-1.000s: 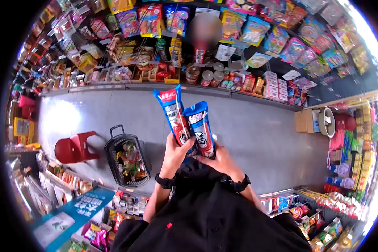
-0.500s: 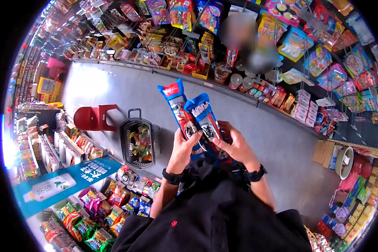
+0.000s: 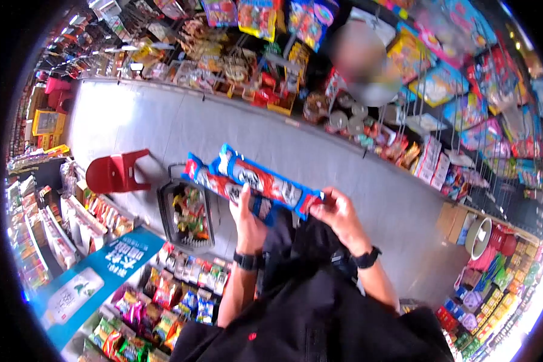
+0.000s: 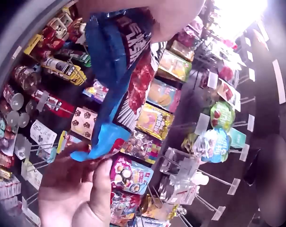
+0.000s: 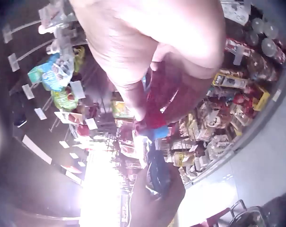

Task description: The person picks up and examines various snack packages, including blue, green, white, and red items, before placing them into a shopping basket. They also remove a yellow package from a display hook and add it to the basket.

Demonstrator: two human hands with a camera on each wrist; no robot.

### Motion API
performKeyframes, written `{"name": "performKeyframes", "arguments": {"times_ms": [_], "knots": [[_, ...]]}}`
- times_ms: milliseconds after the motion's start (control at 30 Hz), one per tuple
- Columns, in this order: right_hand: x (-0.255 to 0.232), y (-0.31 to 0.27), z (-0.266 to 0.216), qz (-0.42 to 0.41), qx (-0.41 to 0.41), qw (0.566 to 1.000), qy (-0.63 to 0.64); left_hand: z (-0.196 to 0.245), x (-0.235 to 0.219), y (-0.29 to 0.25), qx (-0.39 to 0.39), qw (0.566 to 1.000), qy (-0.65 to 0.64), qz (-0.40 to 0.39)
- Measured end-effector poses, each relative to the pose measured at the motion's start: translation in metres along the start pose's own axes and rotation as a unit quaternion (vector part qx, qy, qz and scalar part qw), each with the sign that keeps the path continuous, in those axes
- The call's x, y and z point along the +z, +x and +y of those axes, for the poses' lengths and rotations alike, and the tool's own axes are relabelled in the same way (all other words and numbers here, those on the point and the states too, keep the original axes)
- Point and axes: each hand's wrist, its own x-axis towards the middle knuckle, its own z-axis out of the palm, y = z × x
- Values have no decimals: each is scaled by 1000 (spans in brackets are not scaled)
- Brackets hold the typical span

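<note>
Two long, narrow blue-and-red snack packets lie almost side by side in front of the body. My left hand (image 3: 248, 226) holds them from below, its thumb up against the near packet (image 3: 214, 184). At the right end of the far packet (image 3: 265, 181), my right hand (image 3: 339, 214) pinches the red and blue tip. The left wrist view shows a packet (image 4: 138, 87) stretching from the left hand at the top to the right hand's fingers (image 4: 76, 184). Seen from the right wrist, the right hand (image 5: 152, 33) covers much of the packets.
A black shopping basket (image 3: 211, 236) holding several packaged snacks stands on the floor, beside a red plastic chair (image 3: 117, 173). Snack shelves (image 3: 292, 120) run along the far side. Bagged snacks (image 3: 136, 311) fill the near left display, next to a teal sign (image 3: 96, 280).
The packets have swung from nearly upright to nearly sideways, tops now pointing left. The right hand has shifted to the far packet's right end. The head view has turned somewhat.
</note>
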Motion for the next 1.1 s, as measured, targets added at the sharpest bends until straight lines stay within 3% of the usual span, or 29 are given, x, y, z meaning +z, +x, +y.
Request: {"name": "performKeyframes", "arguments": {"times_ms": [200, 267, 300, 333, 400, 467, 500, 533, 633, 667, 733, 800, 867, 933, 1100], "knots": [[32, 66, 31, 45, 29, 997, 54, 5, -19, 71, -38, 999, -30, 10], [35, 85, 50, 54, 17, 995, 84, -1, -50, 97, -63, 998, -30, -4], [37, 94, 51, 57, 18, 996, 66, -2, -55, 105, -61, 995, 13, 84], [37, 104, 54, 61, 18, 997, 48, -4, -64, 113, -66, 991, 48, 109], [27, 130, 73, 64, -11, 997, -37, -9, -78, 127, -26, 983, 146, 106], [10, 152, 91, 79, -14, 987, -138, -21, -100, 144, 19, 967, 251, 33], [1, 166, 95, 82, -30, 969, -232, -24, -103, 152, -21, 952, 303, 25], [-9, 179, 105, 82, -82, 938, -328, -36, -110, 164, 14, 950, 311, -25], [-44, 212, 139, 46, -103, 890, -442, -77, -124, 199, -24, 944, 318, -88], [-61, 219, 153, 26, -128, 867, -481, -85, -138, 213, -88, 917, 365, -134], [-83, 234, 166, 24, -109, 872, -477, -106, -137, 247, 50, 823, 494, -278], [-99, 250, 168, 22, -67, 887, -456, -128, -142, 278, 56, 731, 548, -403], [-114, 263, 166, -12, -62, 888, -455, -145, -135, 299, 126, 629, 610, -464], [-128, 274, 169, -58, -67, 896, -436, -165, -131, 313, 157, 588, 621, -494], [-142, 299, 176, -113, -64, 919, -373, -197, -114, 328, 139, 616, 563, -534]]}}
